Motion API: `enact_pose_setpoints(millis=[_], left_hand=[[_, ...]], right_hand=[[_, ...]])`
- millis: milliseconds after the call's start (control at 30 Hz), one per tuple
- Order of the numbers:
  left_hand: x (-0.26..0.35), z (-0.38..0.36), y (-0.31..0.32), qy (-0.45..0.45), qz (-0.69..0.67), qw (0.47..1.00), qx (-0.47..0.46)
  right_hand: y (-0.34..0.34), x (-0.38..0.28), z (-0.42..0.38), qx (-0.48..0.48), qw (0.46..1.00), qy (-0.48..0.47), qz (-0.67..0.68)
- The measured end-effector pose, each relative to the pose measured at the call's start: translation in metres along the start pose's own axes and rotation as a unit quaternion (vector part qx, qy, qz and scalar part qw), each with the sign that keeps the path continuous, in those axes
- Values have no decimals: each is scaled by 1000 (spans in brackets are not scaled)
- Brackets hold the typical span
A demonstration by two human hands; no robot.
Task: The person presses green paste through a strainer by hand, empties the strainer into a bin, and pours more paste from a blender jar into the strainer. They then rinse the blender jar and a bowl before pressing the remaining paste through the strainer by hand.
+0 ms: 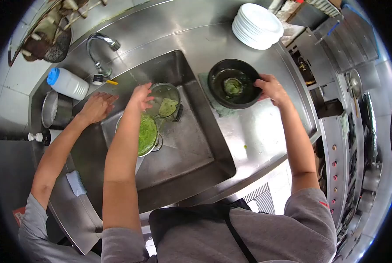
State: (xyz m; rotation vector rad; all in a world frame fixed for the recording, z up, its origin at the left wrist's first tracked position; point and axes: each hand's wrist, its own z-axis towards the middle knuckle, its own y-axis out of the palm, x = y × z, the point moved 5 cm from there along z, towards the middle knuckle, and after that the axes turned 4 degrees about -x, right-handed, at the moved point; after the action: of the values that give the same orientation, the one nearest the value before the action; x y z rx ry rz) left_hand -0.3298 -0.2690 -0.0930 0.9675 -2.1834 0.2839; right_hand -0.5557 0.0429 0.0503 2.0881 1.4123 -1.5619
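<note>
A brushed stainless-steel counter runs round a deep, square steel sink, with a curved tap behind it and pale wall tiles to the left. In the sink a round metal bowl holds a grainy, bright green paste. The person's left hand closes its fingers over the rim of a clear plastic blender jug, smeared green inside, held over the sink just beside the bowl. The right hand grips the edge of a glossy black bowl that rests on the counter right of the sink. A stack of smooth white plates stands behind. A co-worker's hand lies flat on the left counter near a white bottle.
</note>
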Motion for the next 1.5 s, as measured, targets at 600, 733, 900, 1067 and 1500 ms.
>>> enact_pose_setpoints(millis=[600,733,900,1067,1500], left_hand=[[-183,-96,-27,-60,32,997,38],[-131,-68,-42,-32,110,993,10],[-65,-71,-10,80,358,910,-195],[-85,-110,4,211,502,779,-312],[-293,-103,-257,-110,432,853,272]], right_hand=[[-58,112,-58,-8,997,73,-1],[-40,0,-30,169,907,-142,-357],[129,-84,72,-135,904,-339,-222],[248,-37,124,-190,758,-242,-575],[446,177,-61,-163,816,441,337]])
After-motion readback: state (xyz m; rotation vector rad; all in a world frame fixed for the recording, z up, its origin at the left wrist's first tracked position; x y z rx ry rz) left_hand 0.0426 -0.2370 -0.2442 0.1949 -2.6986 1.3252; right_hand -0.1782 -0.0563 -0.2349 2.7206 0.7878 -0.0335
